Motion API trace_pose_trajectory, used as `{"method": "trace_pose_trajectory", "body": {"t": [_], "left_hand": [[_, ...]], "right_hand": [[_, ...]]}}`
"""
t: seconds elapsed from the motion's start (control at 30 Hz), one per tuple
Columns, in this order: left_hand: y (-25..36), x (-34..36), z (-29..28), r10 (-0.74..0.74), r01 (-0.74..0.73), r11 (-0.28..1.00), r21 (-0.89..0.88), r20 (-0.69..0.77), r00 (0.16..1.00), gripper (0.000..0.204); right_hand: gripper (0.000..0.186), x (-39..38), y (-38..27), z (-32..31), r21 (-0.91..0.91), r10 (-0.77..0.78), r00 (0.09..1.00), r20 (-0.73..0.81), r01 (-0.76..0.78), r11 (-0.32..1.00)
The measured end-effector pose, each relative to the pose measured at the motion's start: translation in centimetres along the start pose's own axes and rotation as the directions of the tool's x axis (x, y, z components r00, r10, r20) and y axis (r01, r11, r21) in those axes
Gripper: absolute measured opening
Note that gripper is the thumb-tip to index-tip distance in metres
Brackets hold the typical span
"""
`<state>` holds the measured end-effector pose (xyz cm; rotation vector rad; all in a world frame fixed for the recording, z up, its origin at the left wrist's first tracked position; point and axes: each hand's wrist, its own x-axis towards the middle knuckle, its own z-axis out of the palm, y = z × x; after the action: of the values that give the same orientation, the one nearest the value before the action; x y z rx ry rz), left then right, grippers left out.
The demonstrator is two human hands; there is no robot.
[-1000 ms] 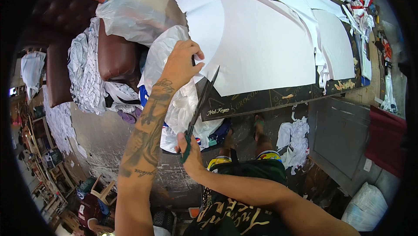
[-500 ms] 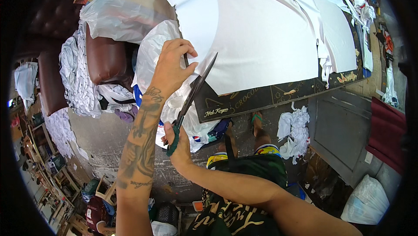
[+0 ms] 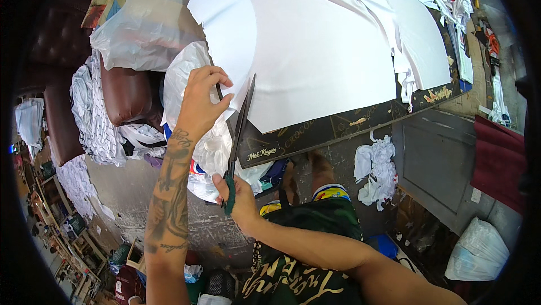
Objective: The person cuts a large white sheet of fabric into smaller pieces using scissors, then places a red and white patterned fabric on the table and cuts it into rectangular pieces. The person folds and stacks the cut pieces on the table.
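My tattooed left hand (image 3: 204,94) rests at the near-left edge of a large white sheet (image 3: 324,57), its thumb and curled fingertips apart on that edge. My right hand (image 3: 239,198) grips the green-wrapped handle of long dark scissors (image 3: 243,113), whose blades reach up across the sheet's edge beside my left hand. The sheet, with a curved pale panel and narrower cut strips (image 3: 403,77) along its far and right sides, lies on a dark printed board (image 3: 304,139). Behind my left hand is a crumpled white plastic bag (image 3: 186,57).
Brown padded seats (image 3: 124,96) with piled printed fabric (image 3: 84,113) and a translucent bag (image 3: 141,18) stand left. Scrap cloth (image 3: 372,164) lies on the floor by my legs. A grey panel (image 3: 428,170), maroon cloth (image 3: 496,158) and filled bag (image 3: 476,251) are right. Someone in maroon (image 3: 127,282) is lower left.
The view has shifted, with sheet and board appearing farther left. Both hands and the scissors appear farther left in the picture; the blades now stand more upright, still beside my left hand.
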<state>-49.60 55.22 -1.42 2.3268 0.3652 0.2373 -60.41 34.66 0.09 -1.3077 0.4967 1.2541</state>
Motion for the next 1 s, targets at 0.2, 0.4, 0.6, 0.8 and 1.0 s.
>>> {"method": "trace_pose_trajectory", "body": {"t": [0.2,0.4,0.6,0.8,1.0], "left_hand": [[0.2,0.0,0.1,0.004,-0.003,1.000,0.027,-0.013,1.000,0.030],[0.9,-0.2,0.6,-0.042,0.043,0.999,0.024,-0.058,0.997,0.031],[2.4,-0.5,2.7,-0.094,0.100,0.995,0.015,-0.223,0.970,0.017],[3.4,-0.2,6.7,-0.162,0.216,0.974,0.075,-0.437,0.885,0.016],[3.7,0.0,8.3,-0.215,0.325,0.929,0.175,-0.459,0.862,0.025]], "right_hand": [[0.050,0.1,-2.8,-2.3,-0.124,0.076,0.997,-0.017,-0.077,0.989],[0.061,0.5,-5.7,-4.1,-0.210,-0.012,1.000,0.003,0.012,0.978],[0.056,1.2,-9.6,-5.6,-0.268,0.006,0.999,0.050,0.008,0.963],[0.058,2.6,-13.7,-6.6,-0.309,0.024,0.999,0.025,-0.015,0.951],[0.063,4.1,-17.7,-7.8,-0.349,0.025,0.999,0.039,-0.010,0.937]]}}
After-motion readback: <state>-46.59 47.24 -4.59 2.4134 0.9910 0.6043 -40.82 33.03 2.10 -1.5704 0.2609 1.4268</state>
